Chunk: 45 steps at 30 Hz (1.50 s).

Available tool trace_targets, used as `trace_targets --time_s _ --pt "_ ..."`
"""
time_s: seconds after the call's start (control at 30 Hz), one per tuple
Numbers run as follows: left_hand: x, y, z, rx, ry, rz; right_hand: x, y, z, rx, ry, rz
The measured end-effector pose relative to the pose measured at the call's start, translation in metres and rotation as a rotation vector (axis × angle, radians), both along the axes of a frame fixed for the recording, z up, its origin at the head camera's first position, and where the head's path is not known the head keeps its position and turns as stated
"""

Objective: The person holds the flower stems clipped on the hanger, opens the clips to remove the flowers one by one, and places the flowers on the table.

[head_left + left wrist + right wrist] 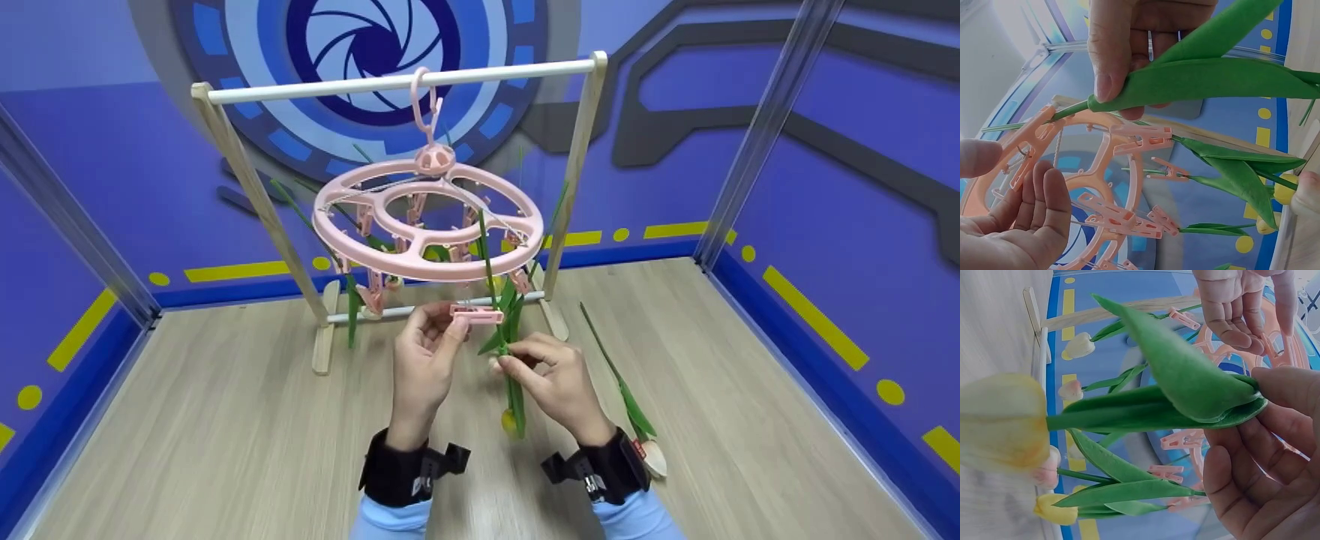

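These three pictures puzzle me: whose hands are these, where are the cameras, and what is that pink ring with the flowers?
No machine here: a person works with two bare hands, wearing one camera on the head and one on each wrist. The big picture is the head view, looking down at a wooden floor inside blue walls. The two close-ups come from the wrists.

The pink ring is a round clip hanger hooked on a small wooden rack. Several artificial tulips already hang from its clips, heads down.

The left hand pinches one pink clip. The right hand grips the yellow tulip by its leaves, its stem end at that clip. Another tulip lies on the floor to the right.
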<state>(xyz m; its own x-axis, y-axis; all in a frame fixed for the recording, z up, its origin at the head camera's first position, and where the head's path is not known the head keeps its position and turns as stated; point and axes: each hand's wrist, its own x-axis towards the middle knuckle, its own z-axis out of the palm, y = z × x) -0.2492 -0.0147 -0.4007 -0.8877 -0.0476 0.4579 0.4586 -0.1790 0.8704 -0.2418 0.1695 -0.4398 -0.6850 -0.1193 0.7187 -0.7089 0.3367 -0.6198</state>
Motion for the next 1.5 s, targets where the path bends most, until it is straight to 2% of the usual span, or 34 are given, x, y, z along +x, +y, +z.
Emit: trace_targets --time_s 0.17,0.6,1.1,1.5 --pt "-0.0007 -0.0001 -0.0013 -0.009 0.031 0.013 -0.0001 0.0009 -0.0004 0.003 -0.012 0.0" --pt "-0.0007 -0.0005 -0.0013 0.001 0.049 0.019 0.0008 0.0009 0.0004 0.0 -0.019 -0.016" --pt "-0.0015 -0.0009 -0.0022 -0.024 0.088 0.066 0.0015 0.0057 0.0012 0.012 -0.031 -0.02" --pt "-0.0005 -0.0017 -0.0011 -0.034 0.082 0.07 0.0018 0.0084 0.0022 0.009 -0.055 -0.033"
